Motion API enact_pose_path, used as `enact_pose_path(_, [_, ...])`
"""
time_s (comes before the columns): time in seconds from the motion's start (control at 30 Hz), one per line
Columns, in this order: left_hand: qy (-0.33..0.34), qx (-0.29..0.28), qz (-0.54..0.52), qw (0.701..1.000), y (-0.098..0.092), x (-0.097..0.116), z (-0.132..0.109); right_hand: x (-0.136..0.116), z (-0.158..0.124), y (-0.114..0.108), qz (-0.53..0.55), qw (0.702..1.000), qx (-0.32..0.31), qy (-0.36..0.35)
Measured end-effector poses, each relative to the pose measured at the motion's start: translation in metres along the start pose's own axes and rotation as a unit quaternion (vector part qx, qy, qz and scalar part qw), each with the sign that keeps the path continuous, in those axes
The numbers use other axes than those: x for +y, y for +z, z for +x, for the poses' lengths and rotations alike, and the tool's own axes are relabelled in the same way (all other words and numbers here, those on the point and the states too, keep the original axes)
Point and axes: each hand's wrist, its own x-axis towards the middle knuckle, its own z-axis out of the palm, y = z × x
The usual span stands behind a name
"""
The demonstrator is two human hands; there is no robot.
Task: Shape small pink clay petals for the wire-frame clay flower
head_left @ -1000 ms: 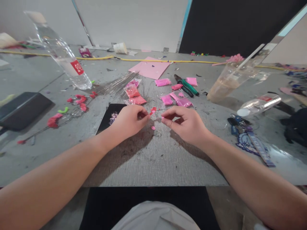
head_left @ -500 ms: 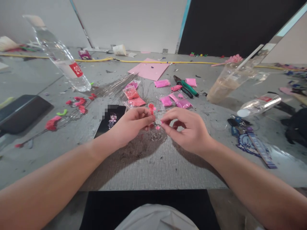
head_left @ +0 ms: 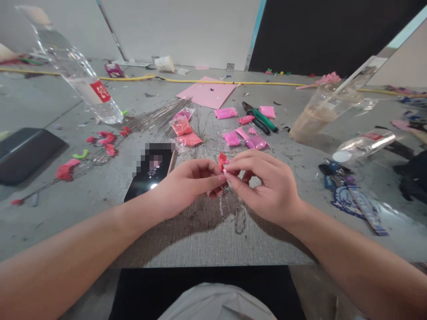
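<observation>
My left hand and my right hand meet above the grey table, fingertips pinched together on a small red-pink clay flower on a thin wire. The wire hangs down in loops below my fingers. Both hands are closed in a pinch around this piece. Just beyond my hands lie several small bags of pink and red clay. A phone with a lit screen lies left of my left hand.
A tilted water bottle stands far left, with red clay bits near it. Green-handled pliers, pink paper, a plastic cup with straw, a lying bottle, keys and a dark pad surround the work spot.
My hands have come together and risen slightly from the table, lifting the flower on its wire. The phone screen has lit up.
</observation>
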Motion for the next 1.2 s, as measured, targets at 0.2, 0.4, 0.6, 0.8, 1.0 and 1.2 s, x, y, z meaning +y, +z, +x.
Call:
enact_pose_path(0.2, [-0.03, 0.011, -0.007, 0.999, 0.002, 0.001, -0.001, 0.004, 0.0, -0.001, -0.009, 1.0, 0.011, 0.024])
enact_pose_path(0.4, [-0.029, 0.018, -0.026, 0.999, 0.001, 0.001, -0.001, 0.009, 0.001, -0.001, -0.024, 1.0, 0.008, 0.0])
enact_pose_path(0.6, [-0.034, 0.016, -0.051, 0.998, 0.003, 0.002, -0.003, 0.009, 0.001, -0.001, -0.022, 1.0, 0.01, 0.01])
enact_pose_path(0.8, [-0.046, 0.01, -0.074, 0.996, 0.001, 0.004, -0.003, 0.007, 0.002, -0.001, 0.003, 1.0, 0.014, 0.02])
enact_pose_path(1.0, [-0.037, -0.015, -0.103, 0.994, -0.001, 0.002, -0.003, 0.001, 0.0, -0.001, 0.056, 0.995, 0.014, 0.083])
enact_pose_path(1.2, [-0.013, -0.01, -0.088, 0.996, 0.0, 0.002, -0.003, -0.004, -0.001, 0.001, 0.219, 0.946, 0.006, 0.239])
